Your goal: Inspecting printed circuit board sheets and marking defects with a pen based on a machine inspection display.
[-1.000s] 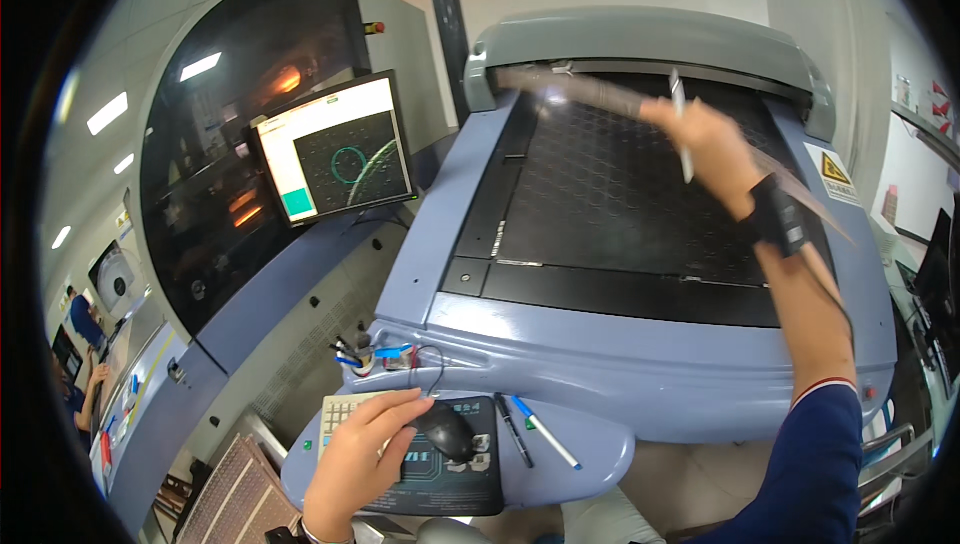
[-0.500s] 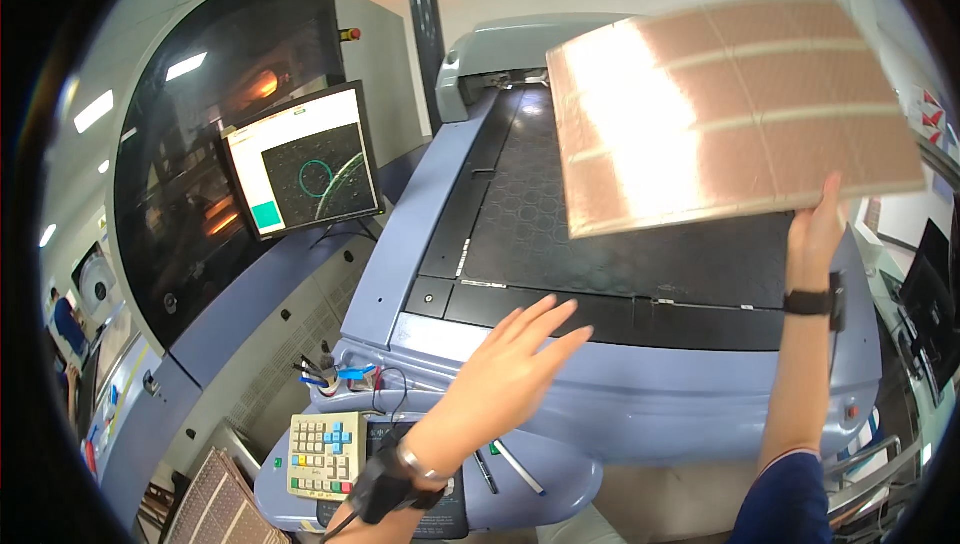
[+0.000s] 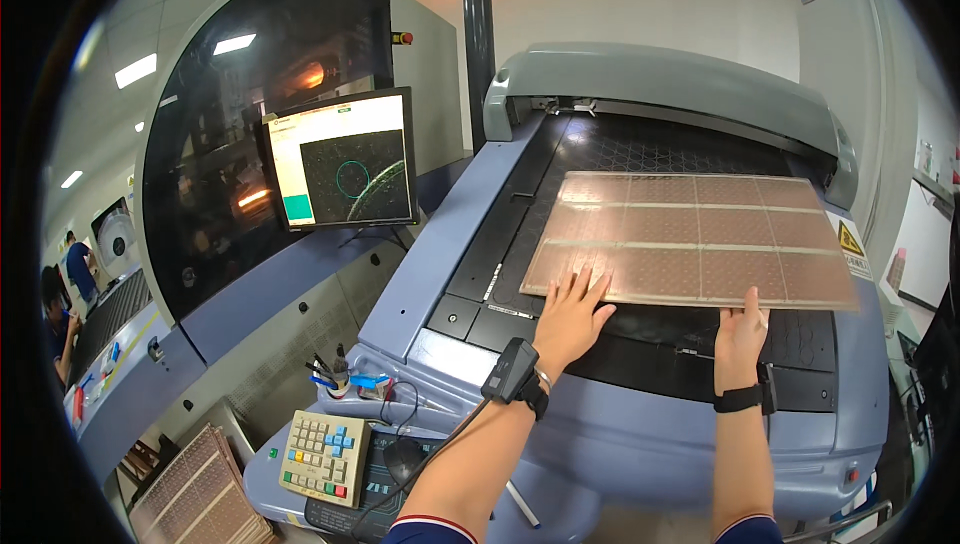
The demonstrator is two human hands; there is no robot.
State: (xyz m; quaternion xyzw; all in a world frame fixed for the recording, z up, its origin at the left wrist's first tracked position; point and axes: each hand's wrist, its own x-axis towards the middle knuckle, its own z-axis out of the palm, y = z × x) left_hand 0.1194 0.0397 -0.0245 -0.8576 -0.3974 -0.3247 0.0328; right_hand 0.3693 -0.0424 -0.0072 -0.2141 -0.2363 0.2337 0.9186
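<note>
One copper panel [image 3: 690, 239] on dark bed [image 3: 640, 144]; left hand [image 3: 570, 314], right hand [image 3: 740, 334] flat-open at near edge

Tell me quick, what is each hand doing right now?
Left hand: open, fingers spread flat on the near edge of the brown panel.
Right hand: open, fingers at the panel's near edge, not gripping as far as can be seen.

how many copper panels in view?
2 spots: one large copper panel on the machine's black bed, left hand and right hand at its near edge; a stack of similar panels at lower left, count hidden.
</note>
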